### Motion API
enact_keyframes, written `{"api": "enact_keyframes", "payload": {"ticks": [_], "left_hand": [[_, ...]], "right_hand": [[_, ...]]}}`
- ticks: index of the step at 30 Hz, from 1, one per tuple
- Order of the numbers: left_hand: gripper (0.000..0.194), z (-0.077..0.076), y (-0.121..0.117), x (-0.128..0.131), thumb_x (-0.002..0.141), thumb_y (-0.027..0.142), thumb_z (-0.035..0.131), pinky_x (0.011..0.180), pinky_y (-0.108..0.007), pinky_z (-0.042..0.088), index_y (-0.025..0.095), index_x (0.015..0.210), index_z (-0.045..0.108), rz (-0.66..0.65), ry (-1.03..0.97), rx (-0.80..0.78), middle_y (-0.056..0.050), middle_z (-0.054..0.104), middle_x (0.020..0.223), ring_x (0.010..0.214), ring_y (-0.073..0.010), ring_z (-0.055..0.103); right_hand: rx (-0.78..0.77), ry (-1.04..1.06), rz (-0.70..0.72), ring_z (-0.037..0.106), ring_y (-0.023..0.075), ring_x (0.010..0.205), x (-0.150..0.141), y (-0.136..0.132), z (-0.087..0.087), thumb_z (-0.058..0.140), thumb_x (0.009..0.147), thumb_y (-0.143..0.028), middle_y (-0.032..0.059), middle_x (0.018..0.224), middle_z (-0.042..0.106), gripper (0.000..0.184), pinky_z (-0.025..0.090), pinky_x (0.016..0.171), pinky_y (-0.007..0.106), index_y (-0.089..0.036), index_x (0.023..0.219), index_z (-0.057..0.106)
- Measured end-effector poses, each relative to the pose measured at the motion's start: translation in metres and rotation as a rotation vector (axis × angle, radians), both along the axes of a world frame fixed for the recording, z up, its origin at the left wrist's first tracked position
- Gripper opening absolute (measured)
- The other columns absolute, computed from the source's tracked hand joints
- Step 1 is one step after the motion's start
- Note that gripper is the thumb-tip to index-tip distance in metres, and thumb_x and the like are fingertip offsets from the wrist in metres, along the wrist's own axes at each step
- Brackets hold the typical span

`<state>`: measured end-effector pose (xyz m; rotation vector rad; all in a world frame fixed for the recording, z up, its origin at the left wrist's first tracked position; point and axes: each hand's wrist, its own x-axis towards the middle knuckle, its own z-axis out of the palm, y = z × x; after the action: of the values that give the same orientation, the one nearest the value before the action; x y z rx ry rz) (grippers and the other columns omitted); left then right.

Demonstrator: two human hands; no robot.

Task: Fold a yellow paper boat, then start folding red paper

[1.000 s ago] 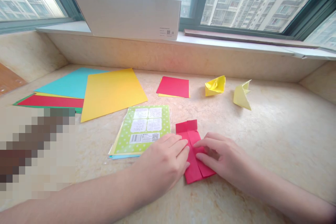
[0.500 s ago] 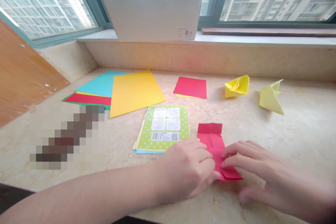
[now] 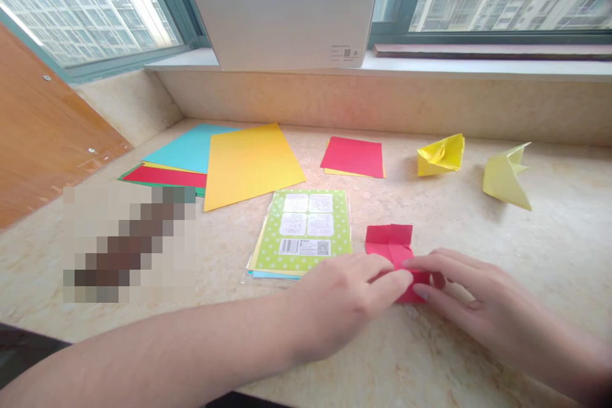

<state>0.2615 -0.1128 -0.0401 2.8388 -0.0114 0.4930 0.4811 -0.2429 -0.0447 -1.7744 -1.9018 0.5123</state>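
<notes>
A strip of folded red paper (image 3: 389, 236) lies on the counter, its far end creased into a raised flap. My left hand (image 3: 351, 296) grips the paper's near left side, fingers curled over it. From the right, my right hand (image 3: 459, 287) pinches the near end, with the thumb in front and fingers behind. The near edge is turned up between both hands. Part of the red paper is hidden beneath my left fingers. Left of it lies a green dotted packet of paper (image 3: 301, 229) in clear plastic.
Large yellow (image 3: 253, 166) and blue sheets (image 3: 191, 150) lie at the back left. Small red squares (image 3: 354, 156), a yellow folded paper boat (image 3: 442, 156) and a pale yellow folded piece (image 3: 507, 175) sit behind. A white box (image 3: 287, 25) stands on the sill.
The near end of the red paper has been folded up, away from me. My right hand has closed on that edge, and my left fingers have shifted right along it.
</notes>
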Motion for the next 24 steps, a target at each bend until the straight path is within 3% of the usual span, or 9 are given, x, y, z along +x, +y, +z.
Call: {"api": "enact_keyframes", "payload": {"ticks": [4, 7, 10, 15, 24], "left_hand": [[0.019, -0.0012, 0.0009, -0.0003, 0.100, 0.010, 0.045, 0.087, -0.032, 0.054, 0.014, 0.101, 0.064, -0.012, 0.083, -0.009, -0.010, 0.066, 0.106, 0.099, -0.0203, 0.063], [0.017, -0.0007, 0.0010, -0.0003, 0.100, 0.012, 0.048, 0.090, -0.034, 0.053, 0.014, 0.097, 0.065, -0.025, 0.082, -0.013, -0.010, 0.067, 0.104, 0.101, -0.0213, 0.062], [0.015, 0.0006, 0.0007, 0.0000, 0.100, 0.017, 0.051, 0.091, -0.036, 0.053, 0.013, 0.095, 0.065, -0.014, 0.066, -0.026, -0.011, 0.066, 0.107, 0.103, -0.0224, 0.062], [0.016, 0.0019, 0.0002, 0.0003, 0.101, 0.021, 0.052, 0.094, -0.039, 0.054, 0.012, 0.107, 0.063, 0.020, 0.051, -0.054, -0.013, 0.066, 0.112, 0.112, -0.0257, 0.062], [0.029, 0.0024, 0.0016, 0.0002, 0.100, 0.023, 0.054, 0.096, -0.040, 0.053, 0.010, 0.125, 0.058, 0.014, 0.064, -0.127, -0.013, 0.066, 0.111, 0.109, -0.0257, 0.062]], "right_hand": [[-0.050, 0.009, 0.004, 0.069, 0.0191, 0.093, -0.0012, 0.0028, -0.0039, 0.056, 0.100, -0.030, 0.0049, 0.108, 0.070, 0.020, 0.059, 0.080, 0.032, -0.030, 0.112, 0.072], [-0.048, 0.004, 0.030, 0.068, 0.0190, 0.095, -0.0018, 0.0040, -0.0025, 0.055, 0.101, -0.029, 0.0052, 0.110, 0.068, 0.019, 0.058, 0.082, 0.032, -0.029, 0.101, 0.074], [-0.042, 0.009, 0.029, 0.069, 0.0195, 0.097, -0.0017, 0.0050, -0.0007, 0.056, 0.100, -0.029, 0.0052, 0.112, 0.068, 0.019, 0.058, 0.084, 0.033, -0.030, 0.105, 0.075], [-0.043, 0.012, 0.019, 0.070, 0.0215, 0.101, -0.0002, 0.0048, -0.0007, 0.065, 0.096, -0.032, 0.0047, 0.117, 0.070, 0.025, 0.059, 0.089, 0.034, -0.033, 0.119, 0.073], [-0.039, 0.008, 0.037, 0.070, 0.0231, 0.102, -0.0006, 0.0026, -0.0021, 0.064, 0.096, -0.031, 0.0049, 0.118, 0.069, 0.024, 0.060, 0.087, 0.034, -0.033, 0.118, 0.073]]}}
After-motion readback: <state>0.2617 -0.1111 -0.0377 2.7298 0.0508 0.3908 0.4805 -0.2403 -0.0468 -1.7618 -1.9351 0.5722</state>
